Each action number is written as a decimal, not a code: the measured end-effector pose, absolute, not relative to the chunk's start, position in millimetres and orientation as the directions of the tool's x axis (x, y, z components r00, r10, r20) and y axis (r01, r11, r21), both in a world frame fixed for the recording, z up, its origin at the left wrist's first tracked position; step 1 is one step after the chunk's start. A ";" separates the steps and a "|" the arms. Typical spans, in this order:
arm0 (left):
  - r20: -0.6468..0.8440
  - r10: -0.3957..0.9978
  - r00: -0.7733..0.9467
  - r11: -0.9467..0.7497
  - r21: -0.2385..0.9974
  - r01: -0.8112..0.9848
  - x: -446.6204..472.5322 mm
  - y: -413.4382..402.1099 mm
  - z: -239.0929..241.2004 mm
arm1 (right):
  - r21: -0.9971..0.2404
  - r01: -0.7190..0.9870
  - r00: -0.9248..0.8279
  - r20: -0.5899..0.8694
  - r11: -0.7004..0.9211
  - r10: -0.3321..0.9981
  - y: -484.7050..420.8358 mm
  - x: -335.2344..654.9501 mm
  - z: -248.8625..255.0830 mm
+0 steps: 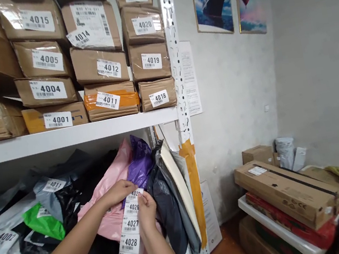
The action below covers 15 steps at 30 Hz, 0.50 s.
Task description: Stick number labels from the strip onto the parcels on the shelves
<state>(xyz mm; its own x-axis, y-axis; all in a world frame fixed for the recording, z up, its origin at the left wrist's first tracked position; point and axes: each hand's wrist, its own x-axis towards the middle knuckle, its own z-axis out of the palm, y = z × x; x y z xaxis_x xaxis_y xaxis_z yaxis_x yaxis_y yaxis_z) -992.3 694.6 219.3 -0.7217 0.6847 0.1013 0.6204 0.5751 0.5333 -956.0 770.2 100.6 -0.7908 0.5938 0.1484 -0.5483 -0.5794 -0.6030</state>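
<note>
Right hand (pixel 147 209): pinching the strip (pixel 129 244) by its top label (pixel 134 195)
Left hand (pixel 124 190): fingertips at that label; can't tell if closed
Strip: below the grip
Purple bag (pixel 139 163): just above it
Top label: likely best peeled slowly, strip taut

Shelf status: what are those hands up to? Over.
Right hand grips label strip near its top; left hand at same end. Strip runs downward, 4026 to 4030 readable. Pink bag and purple bag crowd close behind.

long, slanting strip of numbered white labels (pixel 129 243)
</note>
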 end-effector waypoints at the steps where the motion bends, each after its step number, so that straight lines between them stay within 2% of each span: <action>1: 0.107 0.694 -0.712 0.570 0.522 0.634 -993.5 694.8 218.5 | -0.613 -0.541 -0.792 0.141 -0.575 0.594 770.2 -957.8 100.6; 8: 0.144 0.635 -0.759 0.549 0.607 0.574 -1001.0 694.7 210.8 | -0.719 -0.481 -0.753 0.046 -0.501 0.657 771.6 -966.0 101.0; 13: 0.249 0.576 -0.779 0.619 0.490 0.614 -994.0 697.1 207.8 | -0.695 -0.416 -0.867 0.107 -0.587 0.487 773.9 -953.7 98.2; 15: 0.291 0.573 -0.767 0.623 0.453 0.637 -992.7 698.7 204.5 | -0.712 -0.391 -0.879 0.099 -0.584 0.467 776.1 -950.2 97.0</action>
